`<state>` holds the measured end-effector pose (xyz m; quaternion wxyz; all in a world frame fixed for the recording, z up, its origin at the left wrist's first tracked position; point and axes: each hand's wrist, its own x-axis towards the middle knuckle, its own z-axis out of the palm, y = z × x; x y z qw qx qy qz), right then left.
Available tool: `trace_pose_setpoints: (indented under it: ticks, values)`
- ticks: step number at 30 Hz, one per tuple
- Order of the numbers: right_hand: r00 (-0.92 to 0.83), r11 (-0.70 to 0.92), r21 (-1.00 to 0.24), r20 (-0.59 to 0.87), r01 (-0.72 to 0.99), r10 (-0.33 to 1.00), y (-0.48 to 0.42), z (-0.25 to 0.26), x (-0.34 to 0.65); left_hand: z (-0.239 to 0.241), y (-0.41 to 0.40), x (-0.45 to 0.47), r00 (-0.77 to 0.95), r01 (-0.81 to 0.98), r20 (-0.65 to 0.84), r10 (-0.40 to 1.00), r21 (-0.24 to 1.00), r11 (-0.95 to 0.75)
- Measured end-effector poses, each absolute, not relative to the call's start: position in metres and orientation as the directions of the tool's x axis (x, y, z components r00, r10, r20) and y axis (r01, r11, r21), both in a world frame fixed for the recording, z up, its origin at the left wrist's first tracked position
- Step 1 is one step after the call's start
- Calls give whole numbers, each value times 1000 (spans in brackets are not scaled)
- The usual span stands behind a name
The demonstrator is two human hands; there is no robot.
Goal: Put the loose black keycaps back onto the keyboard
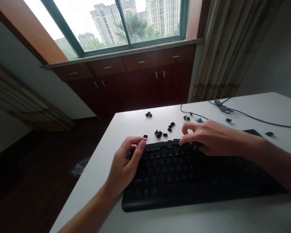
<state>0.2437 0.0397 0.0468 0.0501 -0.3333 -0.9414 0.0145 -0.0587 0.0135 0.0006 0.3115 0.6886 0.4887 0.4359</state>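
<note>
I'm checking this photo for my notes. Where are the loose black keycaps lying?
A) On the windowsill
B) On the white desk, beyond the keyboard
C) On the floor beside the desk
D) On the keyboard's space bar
B: the black keycaps lie scattered on the white desk, just past the far edge of the black keyboard.

A keyboard [165, 174] lies on the near part of a desk [92, 194], with loose keycaps [158, 134] scattered behind it and 1 more keycap [269, 133] off to the right. A cable [223, 108] lies behind those, toward the desk's far right. Beyond the desk, a drawer cabinet [126, 87] stands under a window [106, 22], with a curtain [223, 51] to its right.
</note>
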Motion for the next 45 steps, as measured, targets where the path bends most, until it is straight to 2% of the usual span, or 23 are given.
trace_pose_setpoints:
  ticks: [12, 17, 25, 34, 45]
  values:
    - [-721, 728, -156, 107, 668, 684, 35, 41, 258, 2, 15, -58, 151, 415, 292, 944, 848, -329]
    - [-644, 651, -348, 155, 674, 749, 30, 26, 263, 2, 15, -58, 158, 416, 297, 942, 845, -337]
    - [-629, 636, -492, 209, 594, 749, 24, 24, 262, 2, 14, -59, 170, 403, 302, 938, 847, -346]
    - [-599, 645, -496, 275, 581, 752, 22, 15, 260, 2, 14, -60, 175, 410, 307, 935, 841, -353]
    - [-637, 663, -441, 232, 605, 736, 22, 20, 260, 4, 13, -58, 169, 414, 317, 933, 836, -359]
